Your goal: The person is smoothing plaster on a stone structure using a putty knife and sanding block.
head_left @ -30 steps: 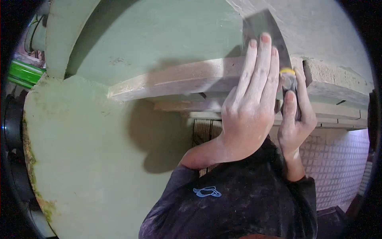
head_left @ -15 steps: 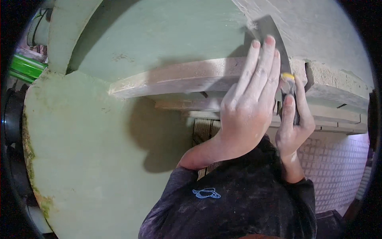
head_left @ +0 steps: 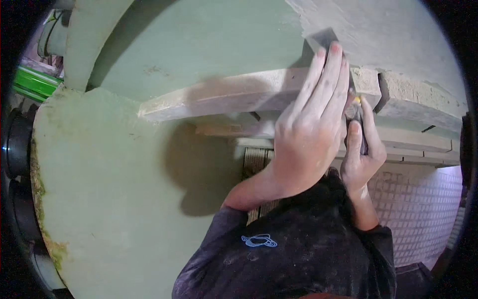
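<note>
My right hand [head_left: 362, 162] is closed around the dark handle of a putty knife [head_left: 326, 37], thumb along the handle, beside a yellow collar. The metal blade lies against the wall at the edge of the grey wet plaster [head_left: 398, 37]. My left hand [head_left: 313, 134] is laid over the blade, fingers stretched out and nearly together. It hides most of the blade; only a corner shows past the fingertips. Both hands are dusted white. Behind them runs a pale curved ledge [head_left: 219, 97].
Smooth green board [head_left: 109, 184] fills the left side. A cut block end with a dark gap [head_left: 382, 92] lies right of my hands. Wooden slats [head_left: 256, 164] show below the ledge. Bright green tube [head_left: 37, 82] and black round fittings [head_left: 17, 144] line the far left. White tiles [head_left: 416, 209] appear lower right.
Both hands and the putty knife have shifted slightly left. The blade has swung left, so less of it shows beside my left fingers. Grey plaster now shows where the blade was.
</note>
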Tool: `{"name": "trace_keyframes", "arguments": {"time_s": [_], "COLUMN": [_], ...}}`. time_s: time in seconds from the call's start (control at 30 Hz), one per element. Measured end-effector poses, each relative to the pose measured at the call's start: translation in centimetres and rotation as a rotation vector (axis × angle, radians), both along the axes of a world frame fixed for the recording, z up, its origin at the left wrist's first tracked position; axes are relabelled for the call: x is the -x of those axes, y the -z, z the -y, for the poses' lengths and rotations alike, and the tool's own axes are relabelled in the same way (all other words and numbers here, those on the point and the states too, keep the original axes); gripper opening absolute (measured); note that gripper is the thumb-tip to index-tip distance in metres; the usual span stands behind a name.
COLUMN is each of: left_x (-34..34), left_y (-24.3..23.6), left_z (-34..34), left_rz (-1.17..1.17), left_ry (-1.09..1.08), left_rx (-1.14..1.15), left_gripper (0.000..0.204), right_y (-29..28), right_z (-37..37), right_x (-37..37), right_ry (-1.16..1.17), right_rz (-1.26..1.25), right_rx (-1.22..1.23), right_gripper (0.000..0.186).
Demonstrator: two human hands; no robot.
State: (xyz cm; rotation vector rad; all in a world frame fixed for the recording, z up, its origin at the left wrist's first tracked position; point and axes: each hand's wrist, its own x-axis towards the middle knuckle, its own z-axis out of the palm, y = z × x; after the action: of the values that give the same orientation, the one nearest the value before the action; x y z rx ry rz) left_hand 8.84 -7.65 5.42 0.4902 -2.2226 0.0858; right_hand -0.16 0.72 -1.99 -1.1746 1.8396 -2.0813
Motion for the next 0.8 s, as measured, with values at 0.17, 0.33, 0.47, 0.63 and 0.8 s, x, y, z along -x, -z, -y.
{"name": "trace_keyframes", "arguments": {"time_s": [0.17,0.33,0.47,0.63,0.8], "left_x": [-0.1,-0.2,0.3,0.3,0.7], "left_y": [-0.2,0.7,0.3,1.5,-0.5], "left_z": [-0.1,-0.3,0.2,-0.1,1.0], "left_rz": [0.001,0.011,0.039,-0.037,-0.128], "left_ry": [-0.052,-0.066,-0.118,-0.062,-0.084], "left_rx": [-0.016,-0.013,0.071,0.036,0.110], "left_gripper": [0.045,0.047,0.051,0.047,0.042], "right_y": [-0.8,-0.3,-1.5,0.1,-2.5], "right_z": [1.8,0.5,0.6,-0.2,1.6], "right_x": [0.7,-0.1,-0.1,0.0,-0.2], "right_ry": [0.007,-0.008,-0.010,-0.008,0.029], "right_rz": [-0.156,-0.118,-0.059,-0.105,-0.138], "right_rx": [0.091,0.030,0.032,0.016,0.099], "right_gripper": [0.040,0.039,0.039,0.038,0.039]}}
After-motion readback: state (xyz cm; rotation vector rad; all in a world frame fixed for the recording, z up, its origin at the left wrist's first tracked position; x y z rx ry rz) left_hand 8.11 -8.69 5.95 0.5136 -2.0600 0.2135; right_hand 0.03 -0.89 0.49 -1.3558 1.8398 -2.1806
